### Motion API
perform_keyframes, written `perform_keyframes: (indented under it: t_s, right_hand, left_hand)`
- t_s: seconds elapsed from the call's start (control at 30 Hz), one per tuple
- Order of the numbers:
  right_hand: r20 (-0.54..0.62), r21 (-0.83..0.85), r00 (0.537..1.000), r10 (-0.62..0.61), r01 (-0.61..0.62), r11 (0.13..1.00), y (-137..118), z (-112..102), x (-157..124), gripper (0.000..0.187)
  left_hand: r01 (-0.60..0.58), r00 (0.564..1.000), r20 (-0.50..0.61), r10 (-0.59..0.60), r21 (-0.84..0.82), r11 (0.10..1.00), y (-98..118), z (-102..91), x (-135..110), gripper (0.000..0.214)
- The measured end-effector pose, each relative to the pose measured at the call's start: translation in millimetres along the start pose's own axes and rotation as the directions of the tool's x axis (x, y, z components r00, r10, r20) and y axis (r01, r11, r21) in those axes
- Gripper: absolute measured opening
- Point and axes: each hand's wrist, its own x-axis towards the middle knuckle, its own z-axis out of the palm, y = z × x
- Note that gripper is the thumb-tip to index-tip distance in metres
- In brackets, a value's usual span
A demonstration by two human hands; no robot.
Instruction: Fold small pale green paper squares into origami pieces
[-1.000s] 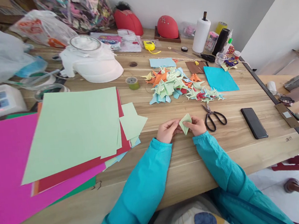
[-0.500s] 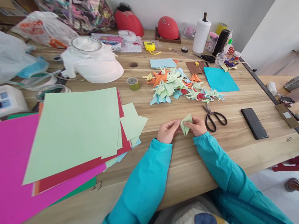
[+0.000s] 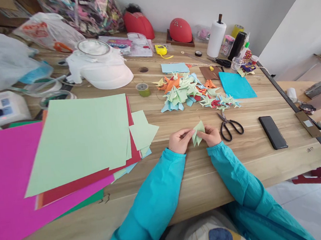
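Note:
A small piece of folded pale green paper (image 3: 198,133) is pinched between both hands above the wooden table (image 3: 201,177). My left hand (image 3: 180,140) grips its left edge with thumb and fingers. On the other side, my right hand (image 3: 211,135) has its thumb pressed on the paper's face. The folds fan out in pointed flaps. Just right of my right hand lie black-handled scissors (image 3: 230,125). Beyond the hands is a pile of folded paper pieces (image 3: 184,92) in green, orange, blue and red. Small green paper squares (image 3: 144,133) lie to the left.
Large sheets, green (image 3: 79,136) and magenta (image 3: 7,162), cover the left side. A black phone (image 3: 273,132) lies at the right. Behind are a tape roll (image 3: 142,89), a turquoise sheet (image 3: 237,84), a yellow tape measure (image 3: 160,50) and a white cap (image 3: 106,74).
The folded paper has shifted slightly left and tilted, with its flaps spread a little differently. Both hands still hold it. A bystander's feet at the lower right have moved mostly out of view.

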Motion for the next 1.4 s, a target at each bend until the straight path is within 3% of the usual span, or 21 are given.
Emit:
perform_keyframes:
  t_s: [0.27, 0.4, 0.57, 0.8, 0.97, 1.13, 1.23, 1.4]
  right_hand:
    - [0.034, -0.020, 0.999, -0.037, 0.038, 0.999, 1.0, 3.1, -1.2, 0.032]
    - [0.000, -0.029, 1.000, -0.007, 0.007, 1.000, 2.0, 2.4, 1.1, 0.034]
    - [-0.001, -0.005, 1.000, -0.013, 0.013, 1.000, 4.0, 1.9, 2.5, 0.035]
    - [0.049, -0.023, 0.994, -0.095, 0.096, 0.995, 6.6, 4.3, 1.7, 0.031]
    - [0.054, -0.066, 0.990, -0.129, 0.132, 0.989, 9.3, 0.9, -1.2, 0.025]
    - [0.035, -0.092, 0.995, -0.097, 0.100, 0.991, 14.6, -4.2, -2.3, 0.024]
    - [0.080, -0.123, 0.995, -0.063, 0.073, 0.990, 13.3, -4.4, -1.4, 0.025]
    - [0.100, -0.130, 0.994, -0.034, 0.047, 0.990, 8.0, -2.1, -3.2, 0.025]
  left_hand:
    - [-0.006, 0.999, -0.045, 0.007, 0.021, 1.000, 2.9, 0.8, -2.6, 0.029]
    - [-0.005, 0.999, -0.048, 0.002, -0.066, 0.998, -2.6, 3.1, -1.9, 0.033]
    - [0.073, 0.997, -0.006, -0.075, -0.196, 0.978, -7.3, 2.7, -4.1, 0.040]
    - [0.170, 0.985, 0.046, -0.164, -0.301, 0.939, -4.5, -5.2, -6.5, 0.035]
    - [0.157, 0.984, 0.126, -0.127, -0.265, 0.951, 2.1, -5.9, -8.0, 0.032]
    - [0.067, 0.987, 0.151, -0.054, -0.082, 0.994, 6.0, -6.7, -10.5, 0.021]
    - [-0.104, 0.991, 0.081, 0.105, -0.021, 0.994, 5.4, -7.7, -9.3, 0.023]
    - [-0.325, 0.940, 0.125, 0.316, 0.062, 0.944, 3.4, -10.4, -4.8, 0.011]
